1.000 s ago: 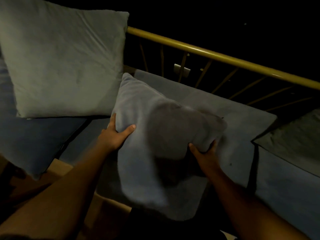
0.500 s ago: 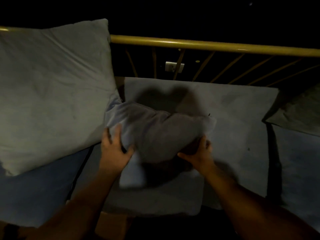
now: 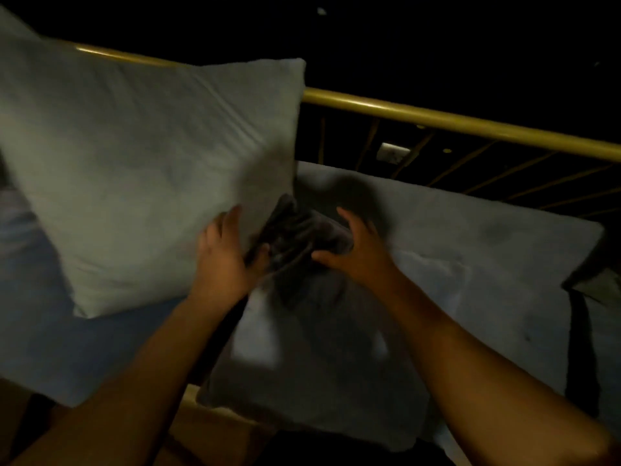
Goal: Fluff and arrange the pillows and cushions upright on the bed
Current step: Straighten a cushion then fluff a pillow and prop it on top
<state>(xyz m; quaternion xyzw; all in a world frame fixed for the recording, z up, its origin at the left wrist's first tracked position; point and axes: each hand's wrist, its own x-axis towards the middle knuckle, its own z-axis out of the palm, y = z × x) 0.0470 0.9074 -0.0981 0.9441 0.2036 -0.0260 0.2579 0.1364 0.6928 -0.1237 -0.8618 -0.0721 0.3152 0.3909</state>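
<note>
Two hands squeeze one small grey cushion [image 3: 299,237] from opposite sides, bunching its upper part into dark folds between them. The cushion lies just ahead of the person, its long axis running from the near bed [image 3: 50,338] edge up toward the yellow rail [image 3: 437,117]; its lower half spreads flat and blurred over the grey mattress pad [image 3: 470,264]. Its crumpled top sits just beside the lower right corner of the large pale pillow [image 3: 144,176], which already stands tilted against the rail on the left.

The left hand [image 3: 221,260] presses the cushion's left flank, fingers curled onto the fabric, its back close to or brushing the pillow; contact there is too blurred to call. The right hand [image 3: 356,250] clamps the right flank, thumb in front, fingers [image 3: 346,216] arched over the top. Both hands are equally near. Standing the cushion up probably means tipping that gripped end back toward the rail, in the free space right of the pillow.
</note>
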